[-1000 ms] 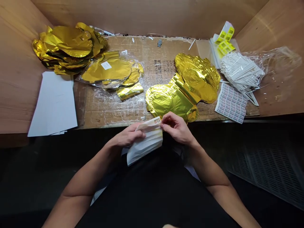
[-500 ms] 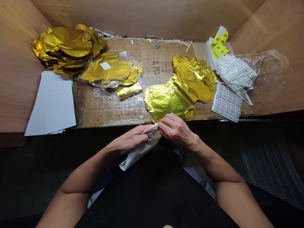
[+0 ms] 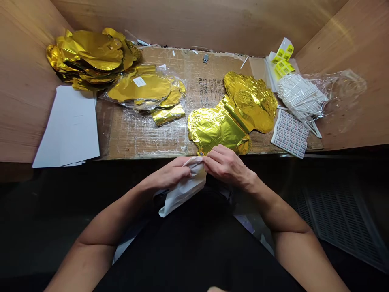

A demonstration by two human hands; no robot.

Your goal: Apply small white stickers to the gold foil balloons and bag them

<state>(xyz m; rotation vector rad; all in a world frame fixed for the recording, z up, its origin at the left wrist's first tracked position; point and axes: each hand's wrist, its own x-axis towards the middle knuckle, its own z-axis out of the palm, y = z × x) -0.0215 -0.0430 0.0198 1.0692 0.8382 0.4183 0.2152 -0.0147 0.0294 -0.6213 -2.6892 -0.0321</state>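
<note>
White paper packet [image 3: 185, 190] sits gripped at its top edge between your left hand [image 3: 170, 173] and right hand [image 3: 226, 165], fingers curled closed on it, just off the cardboard-covered bench [image 3: 146, 142] and touching distance from the gold foil balloon [image 3: 217, 129].

The gold foil balloons [image 3: 217, 129] gleam metallic yellow beside a plain white paper sleeve [image 3: 185, 190], yellow barcode labels with black bars [image 3: 283, 67], and brown cardboard [image 3: 146, 140] printed in black.

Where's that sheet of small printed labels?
In the head view, the label sheet lies at the right of the cardboard worktop, just below the white sticks and right of the gold foil balloon.
</note>
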